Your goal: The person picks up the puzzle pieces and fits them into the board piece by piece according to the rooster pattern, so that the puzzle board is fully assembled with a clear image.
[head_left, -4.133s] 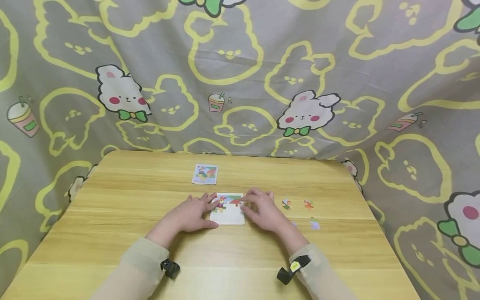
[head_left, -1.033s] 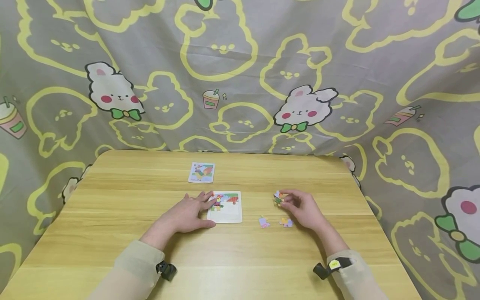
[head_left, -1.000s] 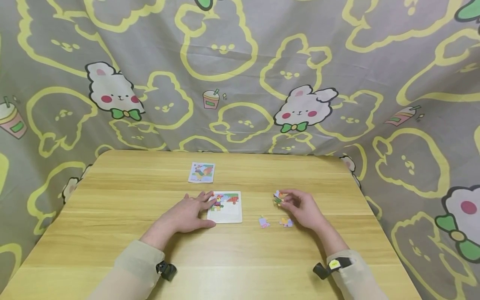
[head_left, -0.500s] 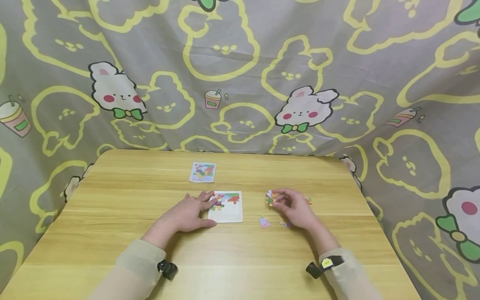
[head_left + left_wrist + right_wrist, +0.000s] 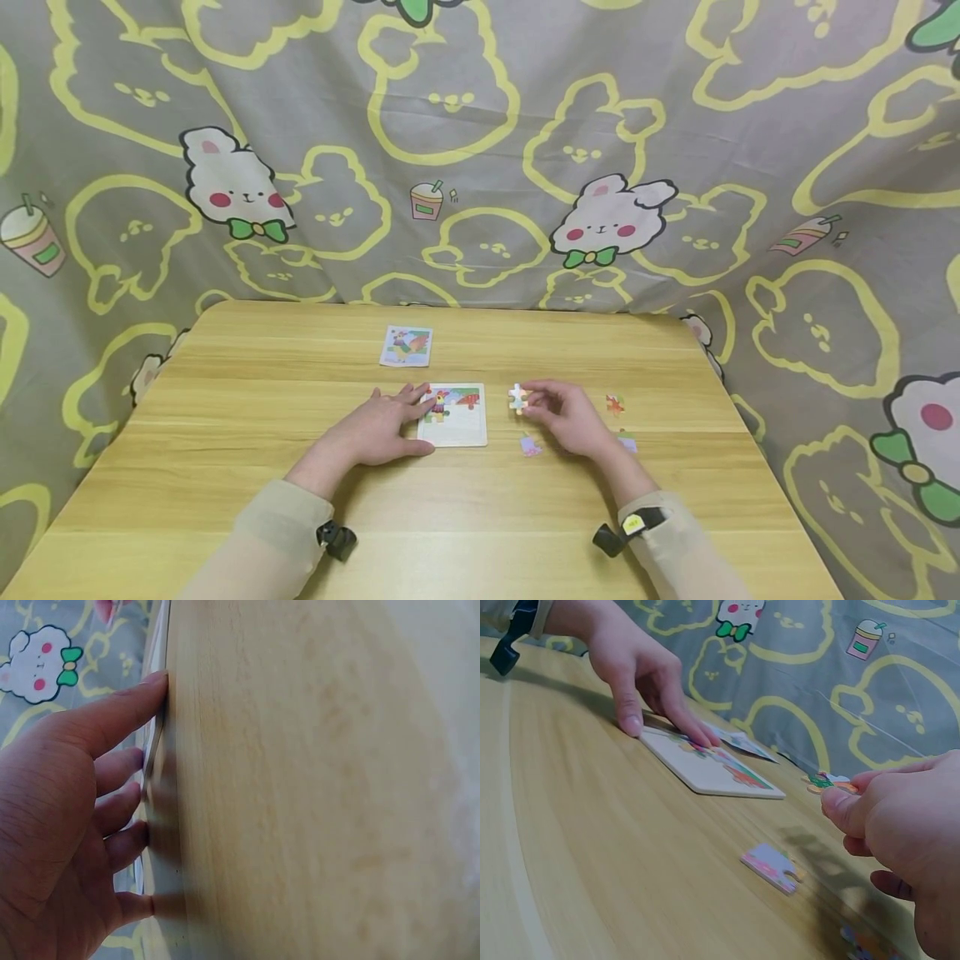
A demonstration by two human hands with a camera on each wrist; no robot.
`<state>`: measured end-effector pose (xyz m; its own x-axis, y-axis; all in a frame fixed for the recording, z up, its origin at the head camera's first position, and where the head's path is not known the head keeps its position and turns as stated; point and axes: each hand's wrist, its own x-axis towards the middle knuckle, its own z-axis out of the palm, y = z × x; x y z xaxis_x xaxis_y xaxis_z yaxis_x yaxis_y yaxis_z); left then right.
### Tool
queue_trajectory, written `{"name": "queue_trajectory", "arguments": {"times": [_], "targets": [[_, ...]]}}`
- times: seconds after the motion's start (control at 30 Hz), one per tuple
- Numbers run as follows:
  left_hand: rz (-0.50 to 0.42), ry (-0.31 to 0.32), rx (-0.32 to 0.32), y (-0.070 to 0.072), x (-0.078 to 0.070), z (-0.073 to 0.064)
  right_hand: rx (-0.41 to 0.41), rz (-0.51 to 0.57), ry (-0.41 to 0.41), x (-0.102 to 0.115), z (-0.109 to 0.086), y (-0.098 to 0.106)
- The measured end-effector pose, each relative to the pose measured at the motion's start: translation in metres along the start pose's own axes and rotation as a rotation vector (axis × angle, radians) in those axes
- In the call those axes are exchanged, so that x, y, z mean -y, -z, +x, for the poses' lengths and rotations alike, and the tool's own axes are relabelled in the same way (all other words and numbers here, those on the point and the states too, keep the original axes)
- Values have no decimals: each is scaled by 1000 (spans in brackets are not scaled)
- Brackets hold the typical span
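Note:
My right hand point(image 5: 566, 417) pinches a jigsaw piece point(image 5: 517, 398) between thumb and forefinger, a short way right of the puzzle board. In the right wrist view, that piece point(image 5: 829, 782) shows green and orange and hangs above the table. The white puzzle board point(image 5: 459, 429) has joined pieces along its top and upper left; its lower right part is bare. My left hand point(image 5: 382, 427) rests on the board's left side with fingers extended, the thumb at the near left corner. In the left wrist view, the thumb point(image 5: 124, 712) touches the board's edge.
A picture card of a rooster point(image 5: 406, 347) lies behind the board. Loose pieces lie to the right: a lilac one point(image 5: 530, 444) in front of my right hand, an orange one point(image 5: 615, 404), and another lilac one point(image 5: 628, 442) partly behind the wrist. A patterned curtain point(image 5: 480, 125) hangs behind the table.
My right hand left the board's right side, took a piece from the loose ones, and has since carried it left, closer to the board. The left hand stays on the board.

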<state>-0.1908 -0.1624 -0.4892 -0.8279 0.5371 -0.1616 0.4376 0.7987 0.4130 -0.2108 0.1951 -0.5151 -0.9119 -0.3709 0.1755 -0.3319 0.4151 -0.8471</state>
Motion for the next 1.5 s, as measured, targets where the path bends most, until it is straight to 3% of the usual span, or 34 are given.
{"name": "queue_trajectory", "arguments": {"times": [0.67,0.93,1.3,1.5], "targets": [[-1,19,12,0,2,-2,98,27,51,26,21,-43],[9,22,5,1,1,-1,156,-46,56,34,29,-62],[14,19,-2,0,2,-2,118,-173,137,34,31,-78],[5,14,-2,0,3,-1,122,-237,133,33,32,-82]]}}
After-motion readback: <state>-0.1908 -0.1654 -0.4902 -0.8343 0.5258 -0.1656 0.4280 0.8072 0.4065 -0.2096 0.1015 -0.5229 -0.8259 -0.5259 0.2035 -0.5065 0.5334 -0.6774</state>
